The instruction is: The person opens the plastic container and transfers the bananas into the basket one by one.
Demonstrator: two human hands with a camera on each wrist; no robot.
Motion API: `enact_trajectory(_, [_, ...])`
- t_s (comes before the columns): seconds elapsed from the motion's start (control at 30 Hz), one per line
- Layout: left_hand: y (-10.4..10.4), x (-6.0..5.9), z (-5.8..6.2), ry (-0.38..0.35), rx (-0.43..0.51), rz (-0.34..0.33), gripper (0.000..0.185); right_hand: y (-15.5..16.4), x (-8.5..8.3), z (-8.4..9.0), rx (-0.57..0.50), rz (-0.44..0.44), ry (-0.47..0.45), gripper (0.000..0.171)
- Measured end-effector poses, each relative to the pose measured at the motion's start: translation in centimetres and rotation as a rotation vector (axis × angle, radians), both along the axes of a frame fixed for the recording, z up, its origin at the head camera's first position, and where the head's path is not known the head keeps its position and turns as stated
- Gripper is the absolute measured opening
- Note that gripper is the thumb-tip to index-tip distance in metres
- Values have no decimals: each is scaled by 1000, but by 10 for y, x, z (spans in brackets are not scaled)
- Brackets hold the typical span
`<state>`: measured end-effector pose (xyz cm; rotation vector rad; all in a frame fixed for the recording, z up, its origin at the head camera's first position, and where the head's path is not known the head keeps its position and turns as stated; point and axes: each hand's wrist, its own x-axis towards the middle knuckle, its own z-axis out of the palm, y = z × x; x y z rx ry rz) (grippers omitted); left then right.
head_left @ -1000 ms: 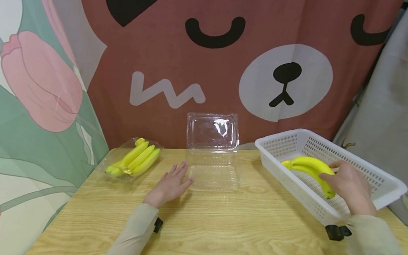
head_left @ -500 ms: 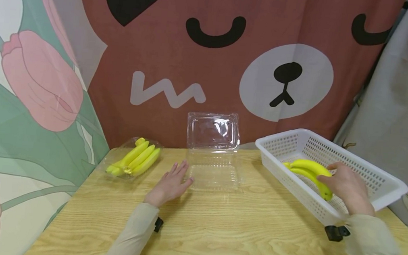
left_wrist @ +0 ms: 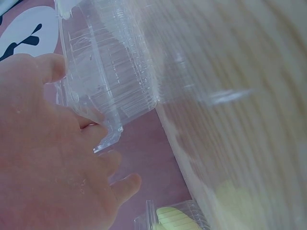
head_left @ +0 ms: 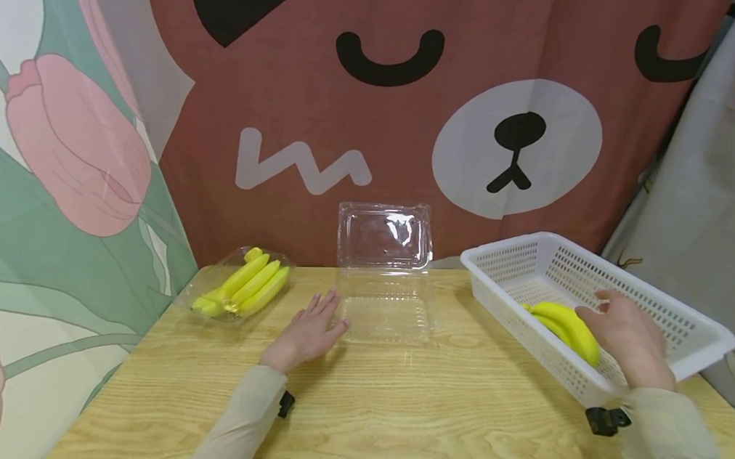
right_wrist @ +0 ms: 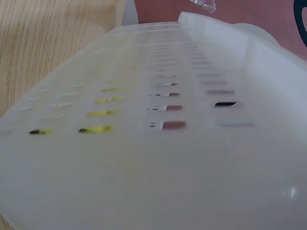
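Observation:
My left hand (head_left: 304, 333) lies with its fingers spread at the left edge of an open clear plastic clamshell box (head_left: 382, 318). In the left wrist view its fingertips meet the box's rim. On the right, a small bunch of yellow bananas (head_left: 565, 331) lies in a white slotted basket (head_left: 505, 311). My right hand (head_left: 630, 340) hovers inside the basket, thumb at the bunch's upper right side, fingers loosely bent and not round it. Whether the thumb still touches is unclear. Only the basket's end wall (right_wrist: 153, 182) shows in the right wrist view, with yellow glimpsed through its slots.
A second clear box (head_left: 205, 284) holding several bananas (head_left: 247, 285) stands at the table's back left corner. The raised clear lid (head_left: 383, 238) stands upright before a printed bear curtain (head_left: 286, 106). The wooden table (head_left: 390, 421) spans the front.
The banana bunch has gone from my right hand's grip down to the basket floor, turning a little, and the fingers have loosened from it. My left hand has stayed put.

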<state>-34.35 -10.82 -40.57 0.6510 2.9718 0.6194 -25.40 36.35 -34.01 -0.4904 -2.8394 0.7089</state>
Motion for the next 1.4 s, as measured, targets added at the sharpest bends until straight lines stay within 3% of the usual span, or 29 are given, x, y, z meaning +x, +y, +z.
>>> enact_trajectory(0.27, [-1,1,2,-6,7,-5,72,-10,-1,8,12,50,27,74])
enact_trajectory(0.5, [-2,1,3,-7,21,-13,71,-33,-4,11,68,121,190,64])
enact_trajectory(0.83, [-4,1,2,-23,29,-20,68,-55,-6,11,75,184,273,60])
enact_trajectory(1.17, [-7,-1,3,16,76,-15,63,-78,-9,15,104,318,470,49])
enact_trajectory(1.4, [-13,-2,11,-10,117,0,65,-90,-12,10,52,434,459,50])
